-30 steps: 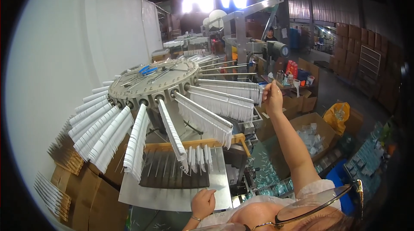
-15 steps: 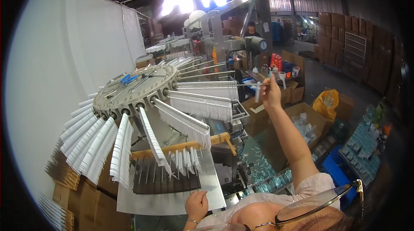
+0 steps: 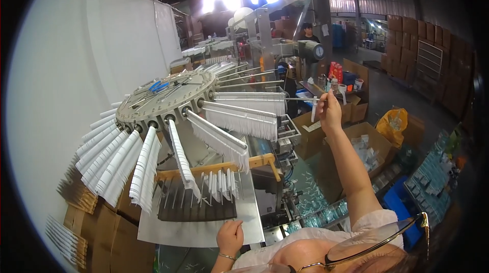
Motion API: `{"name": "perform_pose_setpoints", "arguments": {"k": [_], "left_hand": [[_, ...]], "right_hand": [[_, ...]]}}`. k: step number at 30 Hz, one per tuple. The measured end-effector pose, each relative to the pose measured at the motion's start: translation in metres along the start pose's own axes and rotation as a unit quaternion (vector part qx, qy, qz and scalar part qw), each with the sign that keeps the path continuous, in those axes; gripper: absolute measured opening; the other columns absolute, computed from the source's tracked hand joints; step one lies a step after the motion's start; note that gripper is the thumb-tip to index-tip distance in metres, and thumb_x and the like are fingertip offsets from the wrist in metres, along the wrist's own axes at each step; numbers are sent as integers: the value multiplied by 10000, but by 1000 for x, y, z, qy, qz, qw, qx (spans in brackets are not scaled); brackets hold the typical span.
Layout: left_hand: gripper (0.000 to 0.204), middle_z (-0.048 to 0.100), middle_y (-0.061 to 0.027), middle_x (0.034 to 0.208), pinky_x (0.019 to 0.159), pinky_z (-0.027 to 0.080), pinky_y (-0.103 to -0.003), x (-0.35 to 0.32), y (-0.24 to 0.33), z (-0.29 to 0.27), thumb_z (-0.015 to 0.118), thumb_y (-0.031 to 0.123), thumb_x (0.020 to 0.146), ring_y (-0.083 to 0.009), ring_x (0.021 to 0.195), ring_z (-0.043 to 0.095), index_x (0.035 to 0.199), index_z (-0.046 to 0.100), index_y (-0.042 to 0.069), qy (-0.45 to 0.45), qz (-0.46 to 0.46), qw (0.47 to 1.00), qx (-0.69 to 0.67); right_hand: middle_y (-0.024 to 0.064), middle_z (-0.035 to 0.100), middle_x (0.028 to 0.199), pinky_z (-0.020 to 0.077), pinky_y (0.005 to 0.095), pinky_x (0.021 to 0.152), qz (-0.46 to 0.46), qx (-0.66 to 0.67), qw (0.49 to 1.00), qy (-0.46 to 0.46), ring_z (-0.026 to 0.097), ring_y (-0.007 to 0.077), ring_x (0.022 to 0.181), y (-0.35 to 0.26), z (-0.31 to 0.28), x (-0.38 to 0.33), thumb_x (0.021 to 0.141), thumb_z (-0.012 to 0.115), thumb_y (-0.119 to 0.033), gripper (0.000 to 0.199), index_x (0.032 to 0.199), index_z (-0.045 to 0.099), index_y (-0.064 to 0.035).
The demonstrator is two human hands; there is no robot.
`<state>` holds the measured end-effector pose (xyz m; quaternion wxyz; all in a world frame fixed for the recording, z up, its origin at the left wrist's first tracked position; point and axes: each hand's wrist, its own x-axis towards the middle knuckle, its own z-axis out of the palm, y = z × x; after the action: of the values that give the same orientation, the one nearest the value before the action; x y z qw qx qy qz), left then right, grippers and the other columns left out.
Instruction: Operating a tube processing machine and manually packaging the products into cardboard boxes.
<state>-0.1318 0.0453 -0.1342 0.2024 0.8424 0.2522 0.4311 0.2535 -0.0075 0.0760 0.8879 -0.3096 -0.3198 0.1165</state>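
Observation:
To the upper right, my right hand (image 3: 330,111) is raised, its thumb and fingers pinched at the outer end of a thin metal rod (image 3: 300,99). A small white strip (image 3: 314,107) hangs from that rod beside my fingers. The rod sticks out from a round metal wheel (image 3: 168,94) whose other rods carry dense rows of hanging white strips (image 3: 242,123). My left hand (image 3: 231,236) is low in front, fingers curled closed, by the edge of a metal sheet (image 3: 178,235). What it holds, if anything, is hidden. A dark rack (image 3: 196,212) with several rods and white strips lies on the sheet.
A wooden bar (image 3: 265,161) crosses behind the rack. Open cardboard boxes (image 3: 367,138), a yellow bag (image 3: 393,123) and a blue bin (image 3: 395,199) stand at right. Small clear-green pieces (image 3: 313,201) litter the floor. A person (image 3: 308,33) is in the background.
The whole view has shifted a little to the right. My right hand stays at the rod's end; the white strip there, blurred before, now hangs sharper. My left hand stays closed near the sheet.

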Motion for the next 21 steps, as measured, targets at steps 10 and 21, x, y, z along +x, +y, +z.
{"name": "perform_pose_setpoints", "arguments": {"k": [10, 21], "left_hand": [[104, 531, -93, 667, 550, 429, -337, 0, -2, 1, 531, 33, 700, -265, 621, 529, 756, 613, 62, 12, 4, 1000, 7], [111, 532, -99, 671, 565, 428, -343, -1, 0, 1, 526, 45, 698, -268, 632, 529, 768, 611, 59, 7, 2, 1000, 4]], "right_hand": [[-9, 436, 545, 311, 198, 410, 1, 14, 1000, 10, 392, 80, 445, -3, 6, -4, 882, 442, -358, 319, 701, 472, -97], [-11, 431, 533, 312, 205, 405, -16, -1, 1000, 23, 388, 80, 436, 0, -8, 5, 879, 443, -367, 327, 700, 469, -95]]}}
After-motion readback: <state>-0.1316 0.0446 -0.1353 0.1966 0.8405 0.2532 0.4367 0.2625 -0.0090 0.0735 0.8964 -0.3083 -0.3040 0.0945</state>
